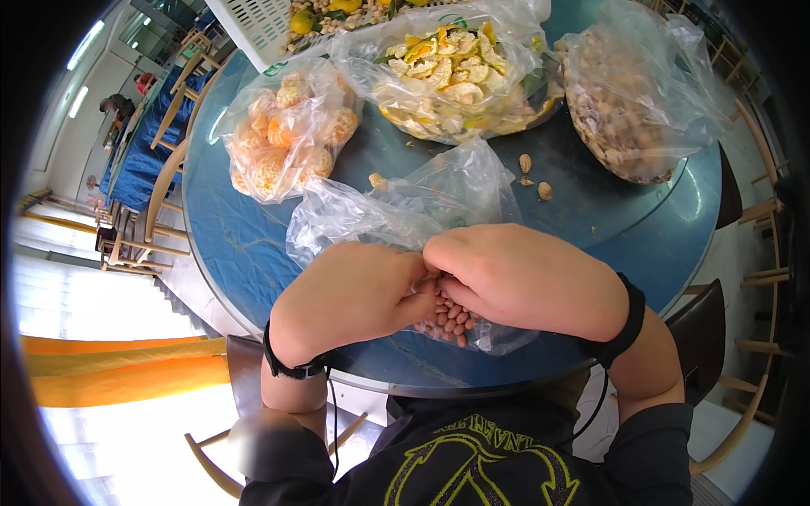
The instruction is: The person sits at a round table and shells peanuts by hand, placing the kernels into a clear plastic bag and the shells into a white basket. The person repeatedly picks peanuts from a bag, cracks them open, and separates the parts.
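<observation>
Both my hands meet above a clear plastic bag of shelled peanuts (453,319) near the table's front edge. My left hand (354,297) has its thumb and fingers pinched around something small, which the fingers mostly hide. Against it, my right hand (512,275) pinches at the same spot; what it grips is hidden too. Just beyond my hands lies a crumpled clear plastic bag (436,196). Past it are a few unshelled peanuts (524,163) on the table. Each wrist wears a black strap.
On the round blue table (234,221) stand a bag of peeled mandarins (285,136), a bag of citrus peels (455,82), a bag of peanut shells (620,107) and a white perforated basket (253,31) with mandarins and unshelled peanuts. Chairs surround the table. People are far off at left.
</observation>
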A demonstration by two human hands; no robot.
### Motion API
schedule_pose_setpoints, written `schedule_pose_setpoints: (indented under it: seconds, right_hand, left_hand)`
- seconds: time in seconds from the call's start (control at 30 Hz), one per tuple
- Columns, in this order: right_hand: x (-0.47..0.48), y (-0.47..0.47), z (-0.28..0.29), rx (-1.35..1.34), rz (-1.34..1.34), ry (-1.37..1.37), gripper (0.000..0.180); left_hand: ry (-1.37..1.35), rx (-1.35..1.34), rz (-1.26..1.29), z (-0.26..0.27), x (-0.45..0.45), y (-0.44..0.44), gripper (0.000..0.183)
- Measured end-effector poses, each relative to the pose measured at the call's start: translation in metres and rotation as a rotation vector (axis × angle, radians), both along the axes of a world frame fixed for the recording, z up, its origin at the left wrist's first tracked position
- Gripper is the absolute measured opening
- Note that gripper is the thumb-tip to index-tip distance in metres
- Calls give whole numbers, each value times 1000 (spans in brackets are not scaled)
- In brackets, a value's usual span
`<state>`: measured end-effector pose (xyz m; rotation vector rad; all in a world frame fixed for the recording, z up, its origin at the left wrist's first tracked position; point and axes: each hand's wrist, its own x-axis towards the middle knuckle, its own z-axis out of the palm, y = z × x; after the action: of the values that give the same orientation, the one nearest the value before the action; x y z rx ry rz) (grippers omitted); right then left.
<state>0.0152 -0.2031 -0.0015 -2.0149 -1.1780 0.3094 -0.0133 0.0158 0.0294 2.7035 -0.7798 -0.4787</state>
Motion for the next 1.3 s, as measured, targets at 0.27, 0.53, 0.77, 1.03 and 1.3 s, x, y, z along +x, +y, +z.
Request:
schedule_pose_setpoints:
  seconds: [0.27,0.53,0.77,1.03,1.3]
  right_hand:
    - [-3,3,-5,42,-27,-90,22]
    - [-2,6,-5,34,-28,-10,17]
    - [0,-4,-4,25,40,-121,15]
    - [6,-11,35,78,-206,340,19]
    - [2,-6,35,380,-287,466,19]
  left_hand:
    - [71,-12,-31,1,4,2,24]
    - [64,-5,-33,-1,3,-1,33]
    - [-2,-90,76,-2,3,13,27]
    - [43,-377,155,14,4,11,25]
    - [-202,-583,164,10,3,1,19]
